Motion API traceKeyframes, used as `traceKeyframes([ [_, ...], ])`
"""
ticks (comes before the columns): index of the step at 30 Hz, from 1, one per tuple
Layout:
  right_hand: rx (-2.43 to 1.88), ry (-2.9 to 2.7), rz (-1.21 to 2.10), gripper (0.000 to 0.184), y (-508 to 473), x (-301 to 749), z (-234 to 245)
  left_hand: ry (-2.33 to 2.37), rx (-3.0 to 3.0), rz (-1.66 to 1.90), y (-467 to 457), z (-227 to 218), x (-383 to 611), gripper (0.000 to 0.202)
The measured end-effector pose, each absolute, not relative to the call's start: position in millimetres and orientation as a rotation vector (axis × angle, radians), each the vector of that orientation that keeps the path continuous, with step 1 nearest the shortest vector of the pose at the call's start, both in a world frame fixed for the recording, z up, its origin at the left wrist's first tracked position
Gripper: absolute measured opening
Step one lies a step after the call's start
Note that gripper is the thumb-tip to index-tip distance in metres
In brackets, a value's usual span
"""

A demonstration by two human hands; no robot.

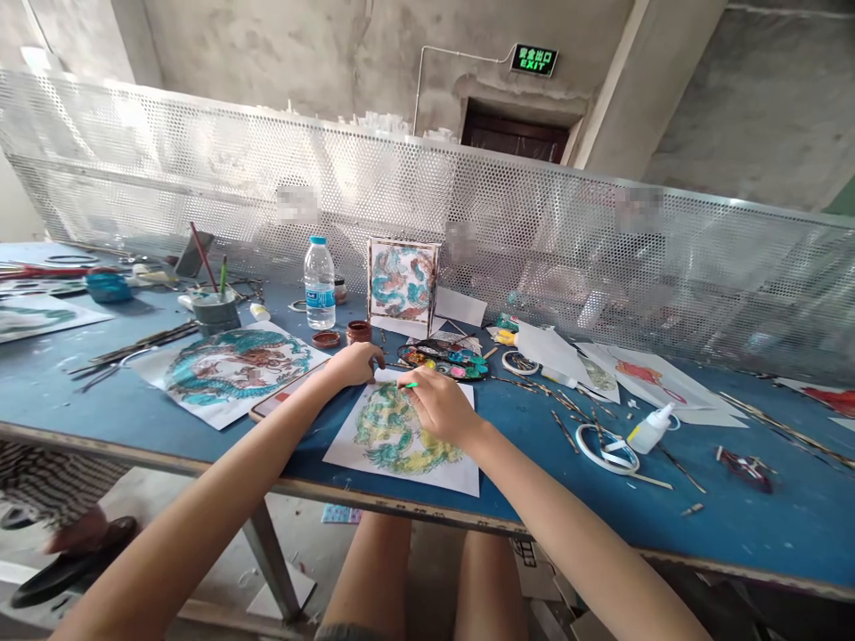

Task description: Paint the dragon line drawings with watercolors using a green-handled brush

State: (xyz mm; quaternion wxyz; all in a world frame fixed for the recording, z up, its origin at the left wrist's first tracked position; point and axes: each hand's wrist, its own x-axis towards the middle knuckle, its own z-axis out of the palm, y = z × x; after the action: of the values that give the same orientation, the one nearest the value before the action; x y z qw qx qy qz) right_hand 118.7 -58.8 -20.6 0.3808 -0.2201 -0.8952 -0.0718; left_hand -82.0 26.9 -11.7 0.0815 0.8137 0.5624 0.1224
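Note:
A sheet with a yellow and teal dragon painting (394,441) lies at the table's front edge. My right hand (444,408) is closed over it around a slim green-ended paintbrush (410,385), most of which my fingers hide. At the sheet's upper left edge rests my left hand (357,363), its fingers bent downward and a little apart, with nothing visible in it. Just beyond the hands are a brown paint jar (359,332) and a palette (454,361) with several bright colours. Behind them a framed blue and brown dragon picture (403,283) stands upright.
Left of my arm lie another dragon painting (233,369) and a phone (271,405). A water bottle (320,285) and a brush cup (215,312) stand behind. To the right are a glue bottle (649,429), a tape ring (606,448) and thin sticks. A perforated metal screen (534,231) closes off the table's back.

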Motion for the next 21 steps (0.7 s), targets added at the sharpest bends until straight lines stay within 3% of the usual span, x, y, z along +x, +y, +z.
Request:
traceKeyframes([
  [21,-0.522,-2.222,-0.126,0.014,-60.3,120.5,-18.3,1.697,2.427,0.251,22.0,-4.1,-79.4,0.038],
])
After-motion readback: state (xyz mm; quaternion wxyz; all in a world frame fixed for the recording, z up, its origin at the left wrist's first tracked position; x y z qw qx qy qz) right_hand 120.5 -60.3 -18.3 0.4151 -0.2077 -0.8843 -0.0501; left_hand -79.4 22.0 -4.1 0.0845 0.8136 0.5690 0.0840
